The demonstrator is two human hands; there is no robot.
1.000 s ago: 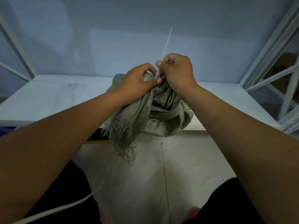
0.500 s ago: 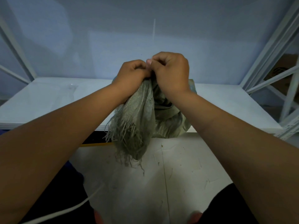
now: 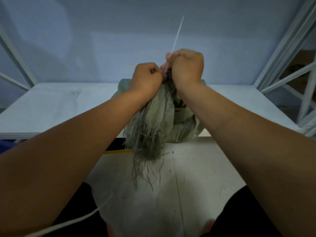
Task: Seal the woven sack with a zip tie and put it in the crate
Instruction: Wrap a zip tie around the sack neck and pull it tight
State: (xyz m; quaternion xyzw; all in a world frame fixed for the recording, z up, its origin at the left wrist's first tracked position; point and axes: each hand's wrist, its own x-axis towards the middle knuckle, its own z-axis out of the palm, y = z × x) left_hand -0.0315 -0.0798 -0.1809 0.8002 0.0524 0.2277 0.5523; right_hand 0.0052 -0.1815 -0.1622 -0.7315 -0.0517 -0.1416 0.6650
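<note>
Above the pale shelf board, the left hand grips with curled fingers the gathered neck of the grey-green woven sack; the right hand, fisted, pinches the thin white zip tie.

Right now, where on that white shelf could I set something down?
The shelf looks bare from the woven sack left to the frame, and more narrowly on its right. Crowded middle: left hand grips the sack, right hand the zip tie.

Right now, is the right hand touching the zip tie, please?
Touching: the head view shows the right hand pinching the zip tie, its tail sticking up from the fingers.
</note>
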